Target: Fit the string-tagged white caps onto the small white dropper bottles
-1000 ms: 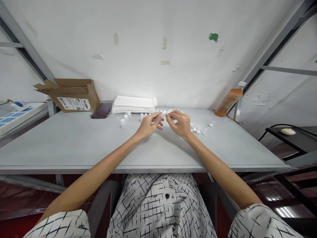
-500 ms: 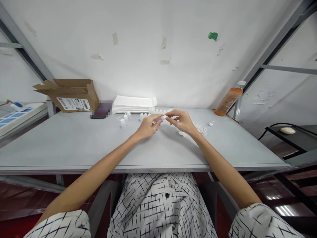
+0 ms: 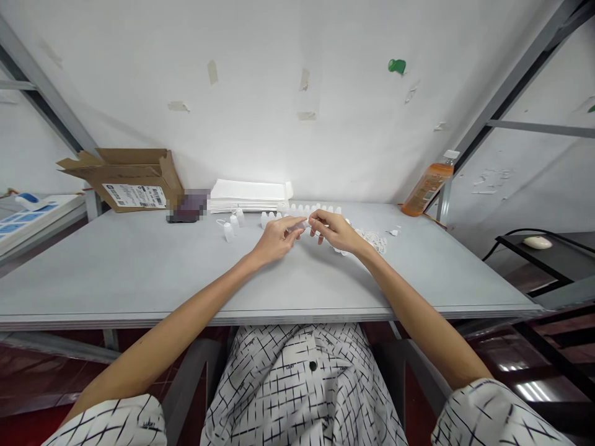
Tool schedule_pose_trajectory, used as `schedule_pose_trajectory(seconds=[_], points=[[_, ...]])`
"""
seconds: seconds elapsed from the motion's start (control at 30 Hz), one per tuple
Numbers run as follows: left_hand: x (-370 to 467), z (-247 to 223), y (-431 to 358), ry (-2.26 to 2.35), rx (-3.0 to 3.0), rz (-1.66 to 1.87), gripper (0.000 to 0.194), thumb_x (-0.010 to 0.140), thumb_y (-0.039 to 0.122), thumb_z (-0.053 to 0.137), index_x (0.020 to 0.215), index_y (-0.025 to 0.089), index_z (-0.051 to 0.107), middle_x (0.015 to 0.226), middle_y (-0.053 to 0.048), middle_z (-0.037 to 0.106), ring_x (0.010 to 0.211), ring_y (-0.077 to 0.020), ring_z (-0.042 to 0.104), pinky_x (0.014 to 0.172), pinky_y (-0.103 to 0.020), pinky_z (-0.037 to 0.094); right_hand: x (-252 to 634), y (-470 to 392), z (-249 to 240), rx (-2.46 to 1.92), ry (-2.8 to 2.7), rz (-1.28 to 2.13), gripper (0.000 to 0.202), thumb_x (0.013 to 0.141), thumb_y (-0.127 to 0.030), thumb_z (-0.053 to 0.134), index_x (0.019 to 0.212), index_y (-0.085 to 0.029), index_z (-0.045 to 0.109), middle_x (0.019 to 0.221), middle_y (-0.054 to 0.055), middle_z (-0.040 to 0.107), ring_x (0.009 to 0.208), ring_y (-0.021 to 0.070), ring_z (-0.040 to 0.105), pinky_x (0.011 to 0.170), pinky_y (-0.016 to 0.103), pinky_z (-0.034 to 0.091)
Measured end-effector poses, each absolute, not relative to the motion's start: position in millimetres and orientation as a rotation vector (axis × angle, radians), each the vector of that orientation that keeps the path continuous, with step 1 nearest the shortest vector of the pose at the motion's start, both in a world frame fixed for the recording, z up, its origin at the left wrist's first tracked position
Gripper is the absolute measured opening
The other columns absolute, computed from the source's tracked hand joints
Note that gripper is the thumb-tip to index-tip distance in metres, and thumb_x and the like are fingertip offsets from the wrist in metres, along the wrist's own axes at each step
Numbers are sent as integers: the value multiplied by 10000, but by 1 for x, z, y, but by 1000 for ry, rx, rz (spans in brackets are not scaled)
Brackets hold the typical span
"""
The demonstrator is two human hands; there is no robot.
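My left hand (image 3: 274, 240) is closed around a small translucent plastic bottle (image 3: 298, 226), lying tilted with its neck toward the right. At that neck, the fingers of my right hand (image 3: 338, 231) are curled and pinch around the small white cap, which they mostly hide. Just behind my hands stands a row of similar small bottles (image 3: 317, 209), partly covered by my fingers. To the left, several capped bottles (image 3: 228, 233) stand upright, with thin loops at their tops. A heap of small white loop-shaped pieces (image 3: 374, 241) lies beside my right wrist.
An open cardboard box (image 3: 134, 179) and a dark, blurred-out object (image 3: 190, 207) are at the back left. A stack of white sheets or trays (image 3: 248, 195) lies against the wall. An orange drink bottle (image 3: 430, 186) leans at the back right. The grey table edge (image 3: 297, 314) runs in front.
My right fingers have curled further around the bottle's neck, and the cap shows less. My left hand keeps its hold on the bottle. The whole view has shifted slightly.
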State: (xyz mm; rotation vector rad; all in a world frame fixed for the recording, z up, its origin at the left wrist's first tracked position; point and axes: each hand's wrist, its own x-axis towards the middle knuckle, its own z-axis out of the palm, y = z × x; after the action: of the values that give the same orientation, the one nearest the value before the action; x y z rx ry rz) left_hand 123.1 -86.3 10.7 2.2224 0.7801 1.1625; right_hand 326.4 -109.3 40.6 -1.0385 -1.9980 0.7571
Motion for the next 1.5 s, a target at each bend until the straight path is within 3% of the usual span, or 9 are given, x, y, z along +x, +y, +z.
schedule_pose_trajectory(seconds=[0.17, 0.33, 0.5, 0.63, 0.8, 1.03, 1.23, 1.5], points=[[123, 10, -88, 767, 2309, 1154, 352, 959, 336, 544, 1204, 161, 725, 858, -68, 695, 700, -145, 616, 602, -236, 481, 324, -108, 35, -1153, -2085, 587, 435, 1032, -521, 363, 741, -208, 446, 655, -15, 545, 519, 110, 501, 570, 271, 438], [124, 11, -89, 787, 2407, 1158, 331, 951, 323, 532, 1166, 177, 737, 868, -67, 713, 749, -163, 608, 675, -263, 484, 320, -106, 30, -1186, -1983, 665, 578, 986, -673, 351, 627, -221, 372, 523, -35, 419, 475, 117, 432, 541, 277, 388], [126, 14, -92, 809, 2277, 1143, 341, 919, 318, 580, 1196, 156, 694, 994, -90, 738, 745, -154, 658, 635, -245, 513, 320, -107, 35, -1136, -1881, 798, 622, 918, -760, 412, 624, -212, 429, 540, -22, 459, 480, 113, 455, 494, 257, 405], [126, 17, -93, 798, 2261, 1156, 295, 891, 296, 600, 1153, 180, 669, 1046, -70, 732, 787, -157, 695, 688, -249, 560, 322, -108, 38, -1130, -1890, 813, 599, 906, -754, 454, 687, -200, 504, 584, -7, 523, 499, 117, 499, 489, 250, 425], [123, 22, -94, 821, 2228, 1069, 241, 844, 291, 641, 1056, 178, 639, 1001, -56, 717, 664, -136, 700, 588, -226, 547, 323, -108, 39, -1137, -1916, 882, 580, 891, -740, 505, 698, -194, 512, 554, -14, 538, 470, 116, 523, 492, 253, 430], [123, 24, -92, 762, 1897, 1008, 332, 819, 383, 721, 1040, 160, 617, 974, -85, 725, 671, -178, 742, 682, -321, 631, 322, -112, 45, -1114, -1980, 848, 541, 932, -670, 505, 655, -206, 475, 505, -30, 548, 451, 108, 527, 683, 305, 496], [124, 22, -91, 648, 1704, 941, 447, 781, 458, 780, 1041, 143, 600, 786, -33, 716, 693, -182, 736, 692, -350, 650, 324, -112, 46, -1129, -2050, 684, 495, 960, -620, 482, 695, -203, 519, 551, -17, 575, 474, 121, 529, 551, 267, 424], [121, 30, -90, 625, 1501, 865, 438, 781, 399, 808, 1058, 119, 616, 811, -75, 735, 705, -217, 753, 727, -387, 642, 324, -115, 49, -1148, -2005, 661, 424, 953, -554, 527, 767, -181, 599, 536, -11, 576, 475, 117, 523, 513, 250, 400]])
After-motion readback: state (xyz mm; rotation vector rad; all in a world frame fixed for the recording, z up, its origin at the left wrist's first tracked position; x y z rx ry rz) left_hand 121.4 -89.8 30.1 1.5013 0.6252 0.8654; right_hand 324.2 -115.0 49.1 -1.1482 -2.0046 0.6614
